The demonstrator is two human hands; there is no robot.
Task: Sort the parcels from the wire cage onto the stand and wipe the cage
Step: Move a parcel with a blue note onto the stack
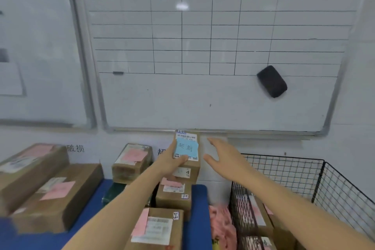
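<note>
My left hand (172,161) grips a small cardboard parcel (187,146) with a blue note and a barcode label, holding it upright above a stack of boxes on the blue stand (91,199). Just to the right of that parcel, my right hand (225,157) is spread with straight fingers and holds nothing. The black wire cage (316,180) stands at the lower right with several parcels (256,215) inside. A pink cloth (220,223) lies between the stand and the cage.
More brown parcels with pink notes sit on the stand: two large ones (52,195) at left, one (133,160) at the back, others (174,191) stacked in the middle. A gridded whiteboard (203,46) with a black eraser (272,81) hangs on the wall behind.
</note>
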